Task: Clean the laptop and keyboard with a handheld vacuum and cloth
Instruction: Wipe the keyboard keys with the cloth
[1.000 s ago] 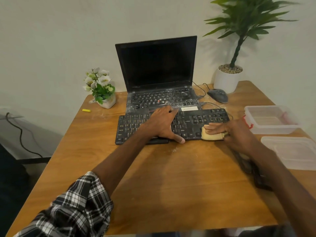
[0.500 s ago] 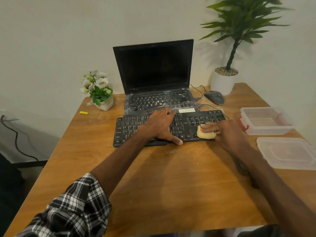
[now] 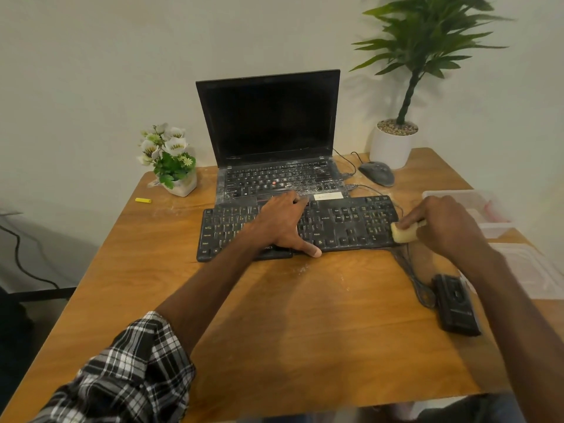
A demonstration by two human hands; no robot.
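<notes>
A home office or study corner: a wooden tabletop [image 3: 305,331] against a plain wall holds a laptop [image 3: 271,141], keyboard [image 3: 341,224], mouse [image 3: 377,173] and potted plants [image 3: 396,138].

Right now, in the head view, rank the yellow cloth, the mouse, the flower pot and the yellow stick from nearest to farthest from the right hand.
From the right hand:
1. The yellow cloth, held in that hand at the right end of the keyboard.
2. The mouse, behind, right of the laptop.
3. The flower pot, left of the laptop.
4. The yellow stick, farthest left.
</notes>
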